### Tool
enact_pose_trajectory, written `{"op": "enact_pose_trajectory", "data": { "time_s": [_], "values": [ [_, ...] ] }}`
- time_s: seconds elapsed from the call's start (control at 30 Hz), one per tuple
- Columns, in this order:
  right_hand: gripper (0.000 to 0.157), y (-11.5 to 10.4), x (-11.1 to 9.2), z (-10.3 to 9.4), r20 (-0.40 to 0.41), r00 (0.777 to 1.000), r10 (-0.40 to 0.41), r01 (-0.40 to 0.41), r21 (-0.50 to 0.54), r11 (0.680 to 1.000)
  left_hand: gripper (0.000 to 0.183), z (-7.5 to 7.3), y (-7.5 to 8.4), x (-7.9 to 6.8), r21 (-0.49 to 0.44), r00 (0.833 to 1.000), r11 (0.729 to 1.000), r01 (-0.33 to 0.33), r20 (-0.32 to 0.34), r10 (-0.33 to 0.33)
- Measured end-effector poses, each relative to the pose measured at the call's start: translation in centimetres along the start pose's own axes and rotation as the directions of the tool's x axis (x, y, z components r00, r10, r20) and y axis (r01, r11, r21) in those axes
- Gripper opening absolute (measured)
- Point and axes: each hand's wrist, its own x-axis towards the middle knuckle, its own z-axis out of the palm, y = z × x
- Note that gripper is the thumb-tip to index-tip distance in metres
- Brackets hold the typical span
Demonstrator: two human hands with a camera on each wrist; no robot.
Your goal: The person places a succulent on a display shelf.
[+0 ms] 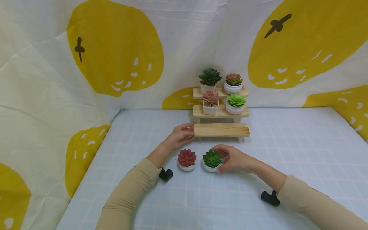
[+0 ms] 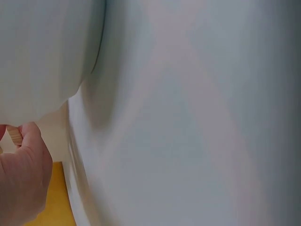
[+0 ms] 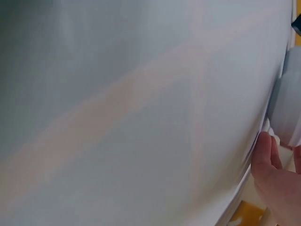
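A three-step wooden display stand (image 1: 221,130) stands at the back of the table. My left hand (image 1: 181,135) holds the left end of its lowest step, and the left wrist view shows wood (image 2: 15,135) between the fingers of that hand (image 2: 26,174). In front of the stand, my right hand (image 1: 231,158) grips a small potted green succulent (image 1: 212,158) from its right side, thumb at the front and fingers behind. To its left sits a dark red succulent (image 1: 187,158) in a round white pot. The right hand (image 3: 280,183) appears at the edge of the right wrist view.
On the top step are a dark green succulent (image 1: 210,78) and a reddish-green one (image 1: 233,83). The middle step bears a pink succulent (image 1: 210,103) and a bright green one (image 1: 236,103). Behind the checked tablecloth (image 1: 302,153) hangs a patterned curtain (image 1: 198,41).
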Motion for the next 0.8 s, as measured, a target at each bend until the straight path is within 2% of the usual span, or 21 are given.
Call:
{"op": "enact_pose_trajectory", "data": {
  "time_s": [0.37, 0.8],
  "values": [
    [0.067, -0.22, 0.32, 0.20, 0.017, 0.999, 0.033, -0.034, 0.029, 0.999, 0.054, 0.06, -0.07, -0.05, 0.013, 1.000, 1.000, -0.016, 0.008, 0.016],
    [0.071, -0.66, 0.20, 0.29, -0.038, 0.997, 0.065, -0.063, 0.030, 0.998, 0.054, 0.04, -0.07, 0.00, 0.022, 1.000, 1.000, -0.019, 0.010, 0.019]
  ]
}}
